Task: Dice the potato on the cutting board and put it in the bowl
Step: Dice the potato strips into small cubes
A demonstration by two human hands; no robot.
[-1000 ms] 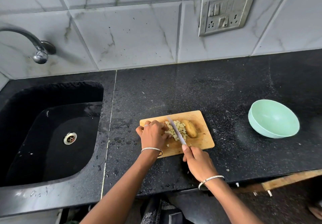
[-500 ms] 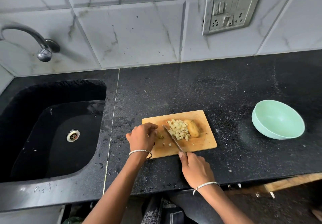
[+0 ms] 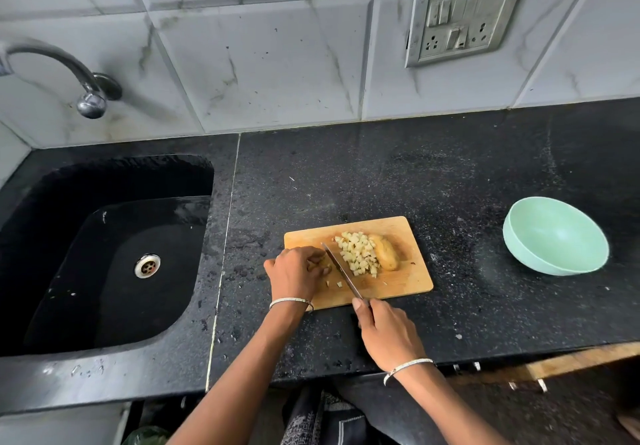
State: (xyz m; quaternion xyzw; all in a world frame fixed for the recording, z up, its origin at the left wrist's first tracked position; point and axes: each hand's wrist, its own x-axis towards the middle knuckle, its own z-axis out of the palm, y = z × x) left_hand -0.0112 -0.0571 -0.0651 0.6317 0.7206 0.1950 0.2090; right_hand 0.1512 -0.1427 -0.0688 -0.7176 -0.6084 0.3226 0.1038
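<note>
On the black tabletop [image 3: 450, 174] lies the cutting board [image 3: 405, 282], with the green bowl [image 3: 554, 236] well to its right. The left hand [image 3: 294, 273] curls over a potato piece [image 3: 325, 266] on the board's left part. The right hand [image 3: 388, 335] grips the knife [image 3: 341, 273], its blade across the board. The diced potato [image 3: 358, 254] and an uncut half [image 3: 386, 254] lie mid-board.

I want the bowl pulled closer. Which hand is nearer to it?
Right. The right hand, gripping the knife, is left of the bowl; the left hand, holding potato, is farther left on the board.

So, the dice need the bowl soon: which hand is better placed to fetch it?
Right, probably: the bowl lies nearer the right hand, though it grips the knife; the left hand holds a potato piece.
</note>
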